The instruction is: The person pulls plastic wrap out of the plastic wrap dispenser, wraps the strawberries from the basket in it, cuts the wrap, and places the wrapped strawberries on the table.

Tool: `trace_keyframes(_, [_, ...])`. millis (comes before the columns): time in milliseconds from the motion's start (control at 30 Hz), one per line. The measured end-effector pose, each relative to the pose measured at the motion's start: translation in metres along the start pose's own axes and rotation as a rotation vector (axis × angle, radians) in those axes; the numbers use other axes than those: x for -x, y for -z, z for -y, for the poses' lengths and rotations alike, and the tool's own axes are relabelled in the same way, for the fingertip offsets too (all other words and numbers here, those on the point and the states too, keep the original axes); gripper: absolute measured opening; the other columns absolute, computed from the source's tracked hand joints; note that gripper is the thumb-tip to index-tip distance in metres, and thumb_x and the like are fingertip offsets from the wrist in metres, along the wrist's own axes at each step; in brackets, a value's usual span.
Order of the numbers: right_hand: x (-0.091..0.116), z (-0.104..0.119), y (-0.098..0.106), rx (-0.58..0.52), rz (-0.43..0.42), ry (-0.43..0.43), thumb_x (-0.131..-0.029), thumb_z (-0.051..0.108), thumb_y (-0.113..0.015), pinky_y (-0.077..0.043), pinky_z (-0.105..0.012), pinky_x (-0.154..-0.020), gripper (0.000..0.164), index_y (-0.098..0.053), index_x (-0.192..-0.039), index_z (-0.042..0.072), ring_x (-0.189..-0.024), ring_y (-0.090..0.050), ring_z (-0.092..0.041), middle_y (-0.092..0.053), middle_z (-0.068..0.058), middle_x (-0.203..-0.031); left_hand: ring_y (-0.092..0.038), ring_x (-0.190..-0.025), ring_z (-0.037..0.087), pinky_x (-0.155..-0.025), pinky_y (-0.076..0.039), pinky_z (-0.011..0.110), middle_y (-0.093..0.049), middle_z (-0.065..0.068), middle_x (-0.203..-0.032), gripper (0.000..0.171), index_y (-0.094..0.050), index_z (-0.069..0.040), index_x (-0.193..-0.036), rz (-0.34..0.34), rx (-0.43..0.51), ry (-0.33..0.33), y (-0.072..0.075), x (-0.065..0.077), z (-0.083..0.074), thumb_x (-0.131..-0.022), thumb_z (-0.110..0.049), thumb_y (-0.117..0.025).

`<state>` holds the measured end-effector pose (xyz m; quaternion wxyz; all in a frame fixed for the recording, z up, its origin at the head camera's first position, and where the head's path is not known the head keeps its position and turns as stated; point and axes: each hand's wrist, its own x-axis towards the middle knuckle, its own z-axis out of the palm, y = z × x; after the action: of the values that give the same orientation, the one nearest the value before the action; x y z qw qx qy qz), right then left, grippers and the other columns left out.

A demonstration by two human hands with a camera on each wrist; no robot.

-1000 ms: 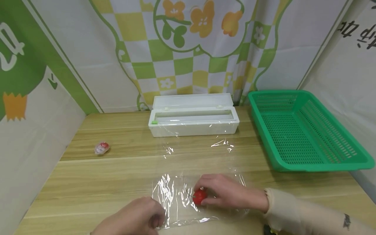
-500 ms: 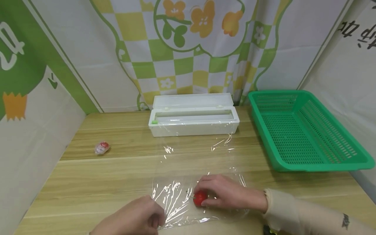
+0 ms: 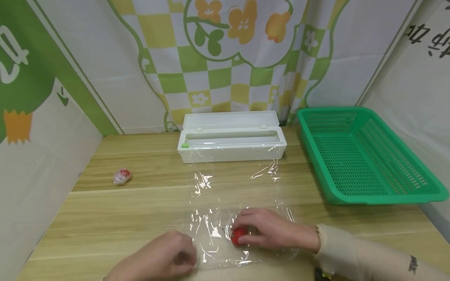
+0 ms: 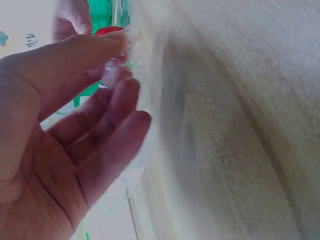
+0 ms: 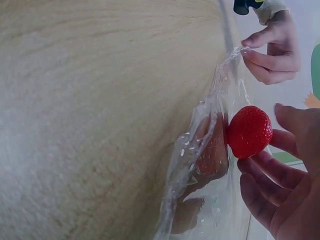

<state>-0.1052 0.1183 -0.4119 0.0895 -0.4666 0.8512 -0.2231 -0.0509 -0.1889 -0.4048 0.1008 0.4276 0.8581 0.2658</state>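
The relation that matters is the fruit's [image 3: 236, 235] place on the film [image 3: 211, 249]: it sits near the sheet's front edge, just beyond it, close to midway between the tabletop's [image 3: 133, 226] left and right edges. The right hand [image 3: 268, 230] is the nearer one, touching the fruit from its right, with curled fingers on the far side and the thumb on the near side, a loose hold rather than a tight squeeze. The left hand [image 3: 161, 253] lies apart to the fruit's left, thumb and forefinger pinching the film's front left corner, its other fingers loosely bent and off the sheet.

The fruit looks roundish, so its long axis is hard to settle; a thin stem-like line points from it toward the left. Its surface resembles a strawberry's in the right wrist view. The film runs back to the white box [image 3: 232, 156] by the tabletop's back edge.

The right hand covers part of the fruit in the head view, and whether its thumb presses firmly cannot be told. The film's clear edges fade into the wood, its front right corner being especially faint. The tabletop's front edge is cut off, as is most of a dark object [image 3: 320, 275] by the right sleeve [image 3: 337, 249].
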Motion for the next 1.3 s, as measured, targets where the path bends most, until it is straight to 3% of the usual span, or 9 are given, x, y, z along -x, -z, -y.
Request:
trace_keyframes(133, [0.000,-0.001,-0.001,-0.014,-0.001,0.005,-0.097,0.041,-0.059,-0.054,-0.026,-0.095,0.027,-0.069,-0.118,0.026,-0.104,-0.061,0.000,-0.066,0.014,-0.113,-0.052,-0.070,-0.012,-0.064,-0.049,0.010,-0.064,-0.023,-0.077,0.005,-0.073,-0.024,-0.083,-0.032,0.098,0.040,0.002,0.000,0.000,-0.088,-0.023,-0.074])
trace_keyframes(300, [0.000,-0.002,0.000,-0.022,0.019,-0.005,-0.097,0.047,-0.057,-0.054,-0.028,-0.096,0.033,-0.068,-0.120,0.027,-0.109,-0.061,-0.003,-0.066,0.013,-0.117,-0.057,-0.073,-0.009,-0.060,-0.053,0.015,-0.069,-0.015,-0.078,0.005,-0.073,-0.020,-0.087,-0.161,0.248,0.038,0.004,-0.001,0.001,-0.089,-0.016,-0.073])
trace_keyframes(433, [0.001,-0.002,0.001,-0.003,0.024,0.016,-0.088,0.055,-0.066,-0.053,-0.025,-0.093,0.042,-0.067,-0.120,0.027,-0.107,-0.060,-0.003,-0.066,0.013,-0.116,-0.061,-0.071,-0.006,-0.056,-0.056,0.021,-0.072,-0.003,-0.077,0.005,-0.072,-0.016,-0.087,-0.245,0.391,0.085,0.006,-0.001,0.002,-0.090,-0.012,-0.071])
trace_keyframes(600, [0.002,-0.002,0.000,0.036,0.025,0.057,-0.078,0.052,-0.079,-0.052,-0.024,-0.097,0.052,-0.065,-0.120,0.026,-0.110,-0.059,-0.002,-0.065,0.013,-0.118,-0.065,-0.066,0.001,-0.057,-0.059,0.027,-0.072,0.009,-0.079,0.004,-0.071,-0.010,-0.090,-0.255,0.535,0.154,0.009,-0.001,0.002,-0.091,-0.013,-0.069])
trace_keyframes(800, [0.002,-0.004,0.000,0.075,0.042,0.054,-0.082,0.038,-0.078,-0.052,-0.028,-0.100,0.045,-0.065,-0.123,0.026,-0.112,-0.059,-0.004,-0.064,0.012,-0.121,-0.068,-0.064,0.008,-0.057,-0.059,0.029,-0.072,0.013,-0.081,0.010,-0.071,-0.005,-0.093,-0.267,0.571,0.178,0.011,-0.002,0.004,-0.092,-0.016,-0.069])
trace_keyframes(1033, [-0.001,-0.009,0.001,-0.013,0.041,0.080,-0.088,0.031,-0.073,-0.052,-0.021,-0.095,0.030,-0.068,-0.117,0.028,-0.105,-0.060,0.003,-0.066,0.018,-0.110,-0.067,-0.067,0.008,-0.056,-0.059,0.029,-0.072,0.013,-0.082,0.010,-0.071,-0.005,-0.094,-0.286,0.558,0.164,0.013,0.000,0.006,-0.092,-0.014,-0.069])
trace_keyframes(1100, [-0.002,-0.010,0.001,-0.035,0.039,0.093,-0.090,0.032,-0.072,-0.051,-0.019,-0.095,0.027,-0.070,-0.116,0.027,-0.104,-0.060,0.004,-0.067,0.018,-0.109,-0.066,-0.068,0.005,-0.056,-0.060,0.030,-0.072,0.013,-0.083,0.010,-0.071,-0.005,-0.094,-0.287,0.553,0.171,0.013,0.001,0.007,-0.092,-0.014,-0.068])
trace_keyframes(1300, [-0.005,-0.013,0.004,-0.071,0.039,0.123,-0.092,0.030,-0.070,-0.051,-0.016,-0.093,0.024,-0.071,-0.115,0.023,-0.101,-0.061,0.005,-0.070,0.017,-0.106,-0.068,-0.068,0.012,-0.057,-0.060,0.031,-0.072,0.014,-0.085,0.012,-0.071,-0.004,-0.096,-0.281,0.552,0.217,0.016,0.004,0.012,-0.093,-0.015,-0.068])
